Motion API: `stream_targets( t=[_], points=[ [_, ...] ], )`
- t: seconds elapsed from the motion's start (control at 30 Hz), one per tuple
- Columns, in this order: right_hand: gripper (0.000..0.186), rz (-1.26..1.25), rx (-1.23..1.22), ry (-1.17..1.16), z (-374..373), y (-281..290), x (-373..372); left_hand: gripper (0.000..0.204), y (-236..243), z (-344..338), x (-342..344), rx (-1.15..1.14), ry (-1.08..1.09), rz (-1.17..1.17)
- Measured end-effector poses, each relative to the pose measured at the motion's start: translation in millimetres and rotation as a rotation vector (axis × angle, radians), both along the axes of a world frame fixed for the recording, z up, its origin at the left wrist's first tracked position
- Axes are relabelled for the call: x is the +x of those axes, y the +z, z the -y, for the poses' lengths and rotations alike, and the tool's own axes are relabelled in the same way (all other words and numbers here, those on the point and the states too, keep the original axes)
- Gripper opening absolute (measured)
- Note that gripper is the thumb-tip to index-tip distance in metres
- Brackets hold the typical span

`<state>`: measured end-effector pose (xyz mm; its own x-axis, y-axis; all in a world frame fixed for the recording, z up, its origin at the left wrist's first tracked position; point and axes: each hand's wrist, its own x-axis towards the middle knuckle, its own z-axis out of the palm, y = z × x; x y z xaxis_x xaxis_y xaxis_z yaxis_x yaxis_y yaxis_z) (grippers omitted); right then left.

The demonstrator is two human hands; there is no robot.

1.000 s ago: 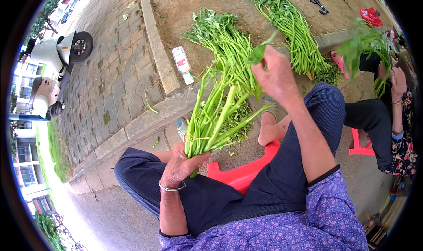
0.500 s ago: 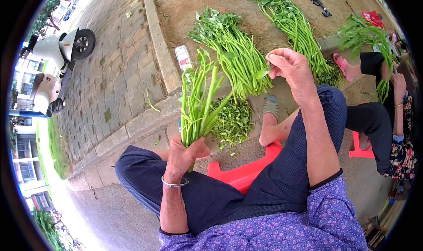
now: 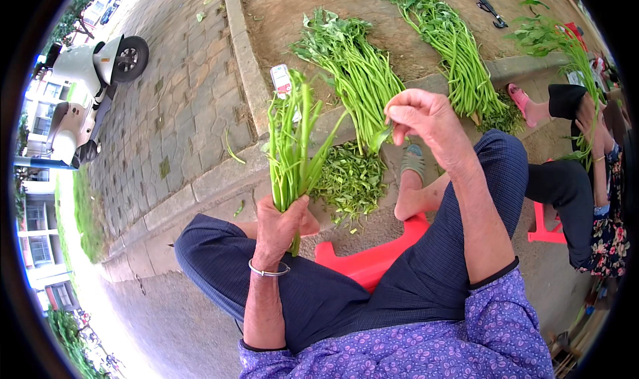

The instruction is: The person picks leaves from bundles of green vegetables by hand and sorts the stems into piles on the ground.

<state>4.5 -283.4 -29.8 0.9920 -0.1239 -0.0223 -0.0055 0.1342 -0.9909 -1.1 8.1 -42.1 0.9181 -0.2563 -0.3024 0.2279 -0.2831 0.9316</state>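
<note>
My left hand (image 3: 281,224) grips the lower ends of a bunch of long green stems (image 3: 293,146), held upright over my knee. My right hand (image 3: 423,119) is raised to the right of the bunch, its fingers pinched on a small green leaf (image 3: 379,138). Below both hands a heap of plucked leaves (image 3: 349,179) lies on the ground by the curb. Two laid-out rows of leafy stems (image 3: 353,66) (image 3: 459,52) rest on the dirt beyond.
I sit on a red plastic stool (image 3: 363,259). A second person (image 3: 586,172) sits at the right on another red stool, holding greens. A concrete curb (image 3: 243,59) borders paved bricks, a parked scooter (image 3: 86,79) stands at the left, and a small box (image 3: 281,80) lies on the curb.
My left hand has tilted the bunch from leaning right to upright. My right hand has pulled away from the bunch's top to the right, carrying a plucked leaf.
</note>
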Motion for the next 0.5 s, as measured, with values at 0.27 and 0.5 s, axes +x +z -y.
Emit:
stream_targets(
  t=[0.27,0.5],
  points=[
    [0.016,-0.260,0.045,0.284,-53,-6,-9,0.023,9,11,4,-0.353,0.108,-0.231],
    [0.018,-0.250,0.115,0.277,-77,-13,-9,0.029,10,26,-2,-0.451,0.108,-0.289]
  ],
)
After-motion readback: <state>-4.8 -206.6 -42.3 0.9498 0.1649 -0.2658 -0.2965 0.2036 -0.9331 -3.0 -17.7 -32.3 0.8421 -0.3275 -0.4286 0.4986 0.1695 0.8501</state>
